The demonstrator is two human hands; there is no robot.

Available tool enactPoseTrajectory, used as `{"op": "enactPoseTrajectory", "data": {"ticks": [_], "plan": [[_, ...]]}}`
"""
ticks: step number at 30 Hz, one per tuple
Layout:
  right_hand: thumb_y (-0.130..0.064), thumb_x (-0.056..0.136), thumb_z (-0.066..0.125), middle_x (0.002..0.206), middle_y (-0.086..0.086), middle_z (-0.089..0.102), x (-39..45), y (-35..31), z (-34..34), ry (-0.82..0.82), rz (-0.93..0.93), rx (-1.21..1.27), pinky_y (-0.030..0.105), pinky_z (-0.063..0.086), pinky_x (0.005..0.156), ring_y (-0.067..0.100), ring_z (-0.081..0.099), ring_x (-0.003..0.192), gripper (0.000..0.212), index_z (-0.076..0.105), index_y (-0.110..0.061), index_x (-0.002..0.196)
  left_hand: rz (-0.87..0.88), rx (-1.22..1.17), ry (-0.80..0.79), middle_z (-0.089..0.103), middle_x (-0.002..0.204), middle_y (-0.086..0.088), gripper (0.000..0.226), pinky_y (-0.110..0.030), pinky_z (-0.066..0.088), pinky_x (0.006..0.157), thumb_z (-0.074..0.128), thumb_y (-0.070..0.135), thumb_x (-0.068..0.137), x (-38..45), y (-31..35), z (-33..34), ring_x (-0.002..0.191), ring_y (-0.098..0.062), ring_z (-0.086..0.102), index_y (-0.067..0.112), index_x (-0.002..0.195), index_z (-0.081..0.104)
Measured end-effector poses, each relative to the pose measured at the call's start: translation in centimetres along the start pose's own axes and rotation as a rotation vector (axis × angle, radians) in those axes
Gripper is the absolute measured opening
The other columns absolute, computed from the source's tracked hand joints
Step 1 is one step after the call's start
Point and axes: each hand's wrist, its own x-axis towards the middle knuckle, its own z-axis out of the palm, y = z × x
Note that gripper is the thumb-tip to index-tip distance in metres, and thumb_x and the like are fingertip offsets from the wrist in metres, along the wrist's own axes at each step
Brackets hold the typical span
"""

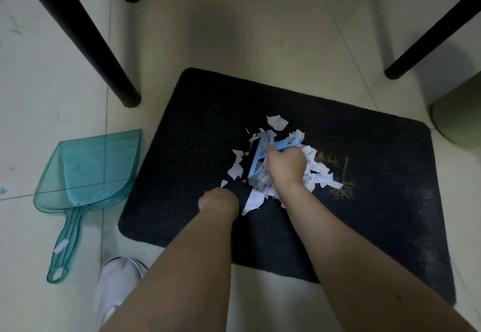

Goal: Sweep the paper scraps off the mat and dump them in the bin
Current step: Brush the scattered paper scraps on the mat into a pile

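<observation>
The right hand [286,166] grips the blue brush [263,157] amid paper scraps [318,172] on the dark mat [364,227]; the left hand's [218,201] fingers are hidden.

Open mat on three sides of the scrap pile

The dark mat [182,112] lies bare left of, beyond and right of the paper scraps [276,167]. The teal dustpan [88,170] sits on the tiles just beside its left edge, black furniture legs [86,34] stand beyond, and a green bin [460,115] stands at the far right corner.
</observation>
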Motion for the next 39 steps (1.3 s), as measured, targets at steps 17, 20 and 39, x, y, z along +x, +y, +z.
{"op": "enactPoseTrajectory", "data": {"ticks": [17,20,39], "plan": [[-0.019,0.088,0.054,0.073,0.015,0.068,-1.0,0.2,1.4,-0.099,-0.186,-0.211,0.038,0.058,0.064,0.026,0.068,0.066,0.025,0.063,0.002,0.076,-0.032,-0.103,0.055,0.032,0.153,-0.01,0.053,-0.035,0.035,0.11,0.046,0.008,0.097,0.1,-0.3,0.2,0.143,-0.026,0.029,0.006,0.147,0.032],[-0.013,0.089,0.056,0.072,0.012,0.068,-1.6,-0.6,1.5,-0.123,-0.146,0.001,0.034,0.059,0.062,0.021,0.068,0.062,0.016,0.061,-0.005,0.076,-0.027,-0.119,0.063,0.034,0.152,-0.01,0.052,-0.035,0.037,0.109,0.046,0.009,0.096,0.1,-0.3,0.2,0.142,-0.026,0.031,0.006,0.147,0.034],[-0.012,0.092,0.055,0.084,0.001,0.068,-3.4,1.7,4.0,-0.33,-0.231,0.014,0.035,0.059,0.069,0.017,0.067,0.07,0.03,0.062,-0.02,0.12,-0.037,-0.125,0.054,0.035,0.151,-0.01,0.053,-0.036,0.039,0.107,0.048,0.014,0.097,0.4,-0.3,0.4,0.142,-0.025,0.031,0.008,0.147,0.033]]}}
